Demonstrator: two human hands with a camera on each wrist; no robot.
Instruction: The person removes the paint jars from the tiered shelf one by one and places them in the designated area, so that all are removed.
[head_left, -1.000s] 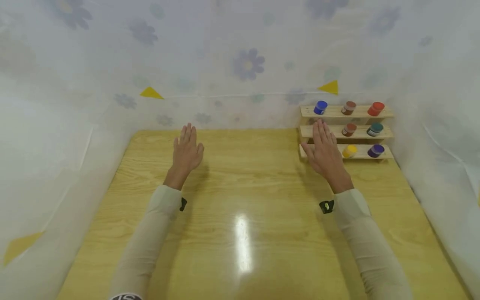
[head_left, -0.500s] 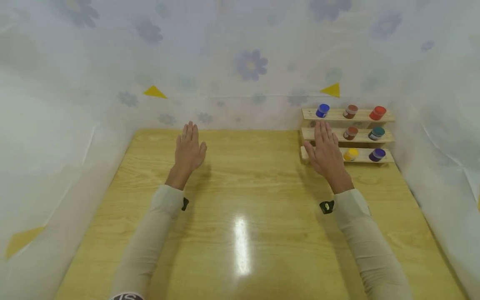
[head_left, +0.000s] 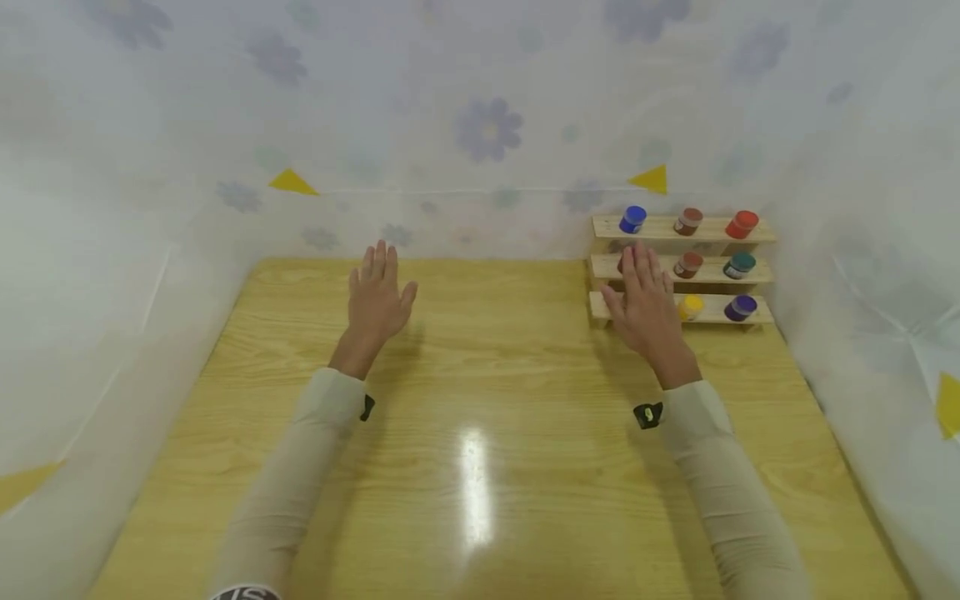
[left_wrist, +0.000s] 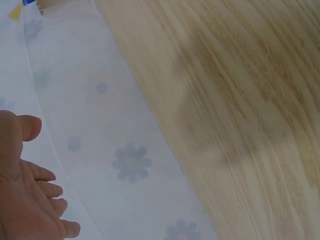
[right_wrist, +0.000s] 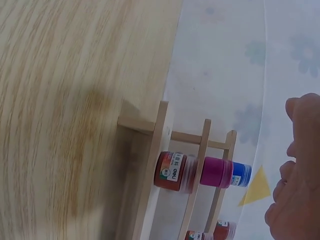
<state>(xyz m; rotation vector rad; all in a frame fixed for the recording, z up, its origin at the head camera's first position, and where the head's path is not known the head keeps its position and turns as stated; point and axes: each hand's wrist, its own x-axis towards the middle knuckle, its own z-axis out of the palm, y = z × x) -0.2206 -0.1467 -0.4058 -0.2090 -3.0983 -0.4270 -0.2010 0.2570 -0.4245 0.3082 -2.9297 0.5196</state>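
My left hand [head_left: 377, 304] is held out over the table [head_left: 480, 358], fingers straight and thumb apart, holding nothing. Farther right, my right hand [head_left: 648, 312] stretches out palm down and overlaps the left end of a three-tier wooden rack [head_left: 715, 227] in the head view. On the rack stand small paint jars, among them a blue jar [head_left: 633, 219], a red jar [head_left: 742, 224], a green jar [head_left: 740, 265], a yellow jar [head_left: 691, 307] and a purple jar [head_left: 741, 307]. The right wrist view also shows a magenta jar [right_wrist: 216, 172] and a brownish-red jar [right_wrist: 170, 172], largely covered by the hand from above.
Pale flower-printed sheeting [head_left: 420, 108] encloses the table at the back and both sides. Yellow triangles [head_left: 294, 182] are stuck on it. A small black device [head_left: 648, 415] sits at the right cuff, and a bright light reflection lies on the tabletop.
The head view has shifted slightly. The left hand has moved a little to the right over the table, its fingers spread slightly wider. The right hand stays beside the rack; the jars have not moved.
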